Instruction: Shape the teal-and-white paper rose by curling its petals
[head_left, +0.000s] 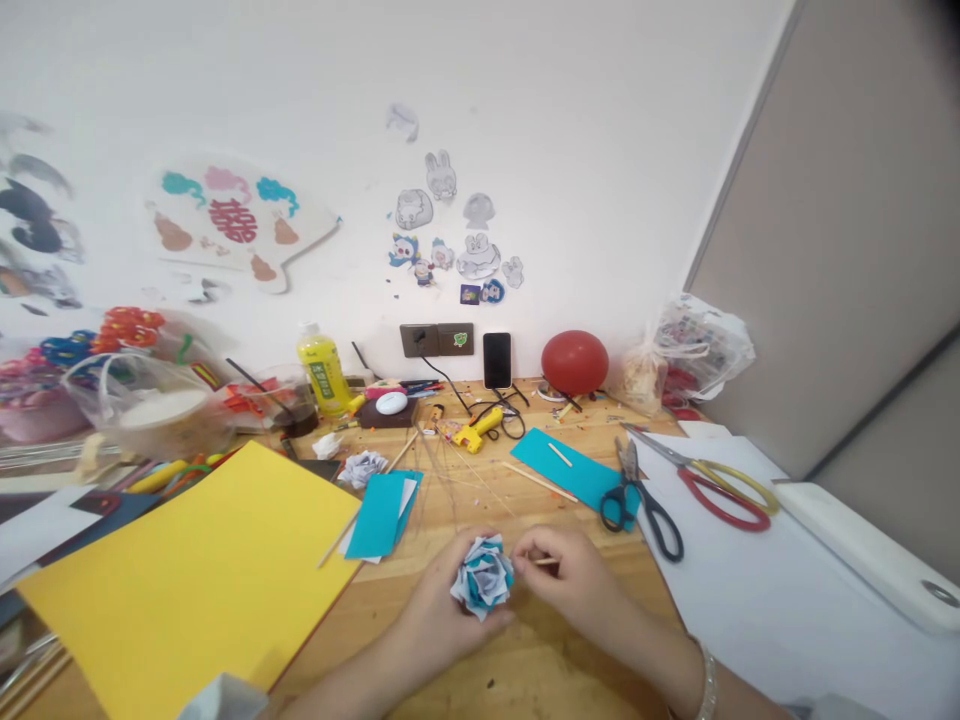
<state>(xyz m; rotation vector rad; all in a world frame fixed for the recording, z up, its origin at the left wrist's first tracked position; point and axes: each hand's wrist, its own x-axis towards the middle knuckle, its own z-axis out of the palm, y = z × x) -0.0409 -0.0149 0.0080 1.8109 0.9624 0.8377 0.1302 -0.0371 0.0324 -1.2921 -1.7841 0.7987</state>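
A blue and white paper flower (484,577) sits cupped in my left hand (444,590), its layered petals facing up. Just to its right, my right hand (564,570) is closed in a pinch on a thin wooden stick (546,561). The stick's tip lies close to the petals; whether it touches them I cannot tell. Beyond my left hand lie cut teal paper pieces (382,515), with a white paper flower (363,468) behind them. A teal paper strip (574,475) rests past my right hand.
Black-handled scissors (637,500) and larger red-and-yellow-handled scissors (720,485) lie on the right. A yellow sheet (202,590) covers the left. Toward the wall are a yellow glue gun (478,430), a phone (497,360), a red balloon (575,362) and a yellow bottle (324,370).
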